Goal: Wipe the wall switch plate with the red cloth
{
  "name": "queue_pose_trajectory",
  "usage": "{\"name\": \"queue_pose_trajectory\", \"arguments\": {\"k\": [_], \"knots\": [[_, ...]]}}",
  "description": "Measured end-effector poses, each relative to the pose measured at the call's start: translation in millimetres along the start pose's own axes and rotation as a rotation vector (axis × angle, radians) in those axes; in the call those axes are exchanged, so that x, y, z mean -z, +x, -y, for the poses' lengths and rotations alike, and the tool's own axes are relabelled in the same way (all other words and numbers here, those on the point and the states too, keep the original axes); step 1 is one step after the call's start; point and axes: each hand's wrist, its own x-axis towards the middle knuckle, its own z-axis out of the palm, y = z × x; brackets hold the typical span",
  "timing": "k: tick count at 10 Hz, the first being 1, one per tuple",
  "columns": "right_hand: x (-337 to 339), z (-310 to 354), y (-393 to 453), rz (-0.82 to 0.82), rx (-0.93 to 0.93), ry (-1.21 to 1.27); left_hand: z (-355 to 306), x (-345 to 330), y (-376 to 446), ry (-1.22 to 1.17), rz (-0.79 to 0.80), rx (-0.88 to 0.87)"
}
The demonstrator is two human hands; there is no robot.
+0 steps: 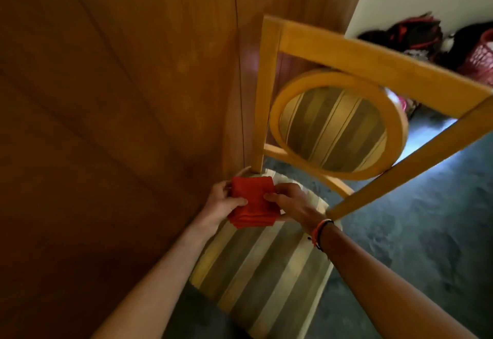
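A folded red cloth [253, 202] rests at the back of a striped chair seat [261, 266], close to the wooden wall. My left hand [222, 205] grips its left edge, thumb on top. From the right, my right hand [289, 201] pinches the cloth's right edge; its wrist wears thin bracelets. No wall switch plate is in view.
The wooden chair [354, 53] has a round striped back pad and stands against a brown wood-panelled wall [106, 98]. Dark carpet [413, 232] lies to the right. Bags and a pink basket [477, 58] sit on the floor at the far right by a white wall.
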Motion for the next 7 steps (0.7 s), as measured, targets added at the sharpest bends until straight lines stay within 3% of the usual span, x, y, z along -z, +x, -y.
{"name": "queue_pose_trajectory", "arguments": {"k": [1,4,5,7], "knots": [[-11.0,-48.1,35.0,-0.004,-0.150,-0.032,49.4,-15.2,35.6,0.082,-0.024,0.045],[-53.4,-165.4,98.7,0.036,-0.347,-0.315,181.5,-40.0,86.7,0.383,-0.077,0.143],[-65.0,-182.7,103.3,0.017,-0.341,-0.374,201.7,-44.9,86.1,0.477,-0.135,0.143],[-69.8,-167.4,90.8,-0.144,-0.206,-0.552,197.1,-42.9,68.8,0.921,-0.239,0.066]]}}
